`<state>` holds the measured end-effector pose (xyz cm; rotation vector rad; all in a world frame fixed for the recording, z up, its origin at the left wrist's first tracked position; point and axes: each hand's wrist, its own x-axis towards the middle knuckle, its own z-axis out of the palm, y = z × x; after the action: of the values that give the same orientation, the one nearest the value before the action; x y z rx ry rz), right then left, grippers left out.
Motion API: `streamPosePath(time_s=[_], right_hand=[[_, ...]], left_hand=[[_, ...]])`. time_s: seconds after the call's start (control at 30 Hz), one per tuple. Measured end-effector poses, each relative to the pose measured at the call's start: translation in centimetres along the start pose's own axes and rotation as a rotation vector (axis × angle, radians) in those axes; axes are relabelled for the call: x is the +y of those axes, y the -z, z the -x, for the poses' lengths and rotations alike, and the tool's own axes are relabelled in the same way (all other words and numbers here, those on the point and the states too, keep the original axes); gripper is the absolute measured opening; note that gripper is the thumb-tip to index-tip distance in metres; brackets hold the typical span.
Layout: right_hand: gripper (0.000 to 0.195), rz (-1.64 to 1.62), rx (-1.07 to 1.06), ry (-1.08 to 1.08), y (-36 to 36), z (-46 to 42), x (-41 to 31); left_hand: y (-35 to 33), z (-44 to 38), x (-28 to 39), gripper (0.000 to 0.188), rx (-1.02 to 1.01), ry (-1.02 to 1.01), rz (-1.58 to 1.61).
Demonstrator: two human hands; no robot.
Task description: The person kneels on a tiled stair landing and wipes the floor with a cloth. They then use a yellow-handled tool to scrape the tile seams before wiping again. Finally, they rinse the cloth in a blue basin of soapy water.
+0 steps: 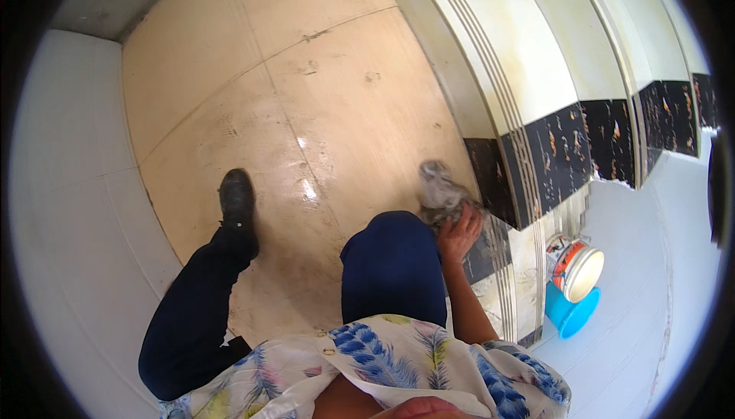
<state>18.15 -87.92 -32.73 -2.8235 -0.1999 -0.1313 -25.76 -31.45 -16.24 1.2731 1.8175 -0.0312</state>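
Observation:
My right hand (461,232) presses a crumpled grey cloth (442,189) against the beige tiled floor (344,109). The cloth is blurred and lies close to the bottom corner of the stair step (488,169), which has black marbled tile at its end. Part of the cloth is hidden under my fingers. My left hand is out of view. In front of me the floor shows dark smudges, dusty joint lines and a few shiny spots that look wet.
Cream steps with black ends (557,143) rise on the right. Beyond their side stand a white plastic bucket (583,275) with an orange band and a blue plastic tub (574,318). A pale wall (74,132) bounds the left. My black shoe (236,198) rests on the floor.

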Motion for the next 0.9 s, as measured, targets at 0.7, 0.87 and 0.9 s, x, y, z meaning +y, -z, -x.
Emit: streamPosePath(time_s=[0.7,0.87,0.9], right_hand=[[0.062,0.138,0.083,0.315,-17.9,-30.2,-31.5],[0.063,-0.008,-0.23,0.774,-19.3,-24.4,-44.4],[0.064,-0.026,-0.301,0.935,-18.8,-20.8,-44.9]], left_hand=[[-7.6,3.4,17.1,0.032,-0.422,-0.243,0.243],[-9.3,4.1,20.5,0.029,-0.496,-0.275,0.168],[-9.7,4.2,21.0,0.028,-0.505,-0.28,0.168]])
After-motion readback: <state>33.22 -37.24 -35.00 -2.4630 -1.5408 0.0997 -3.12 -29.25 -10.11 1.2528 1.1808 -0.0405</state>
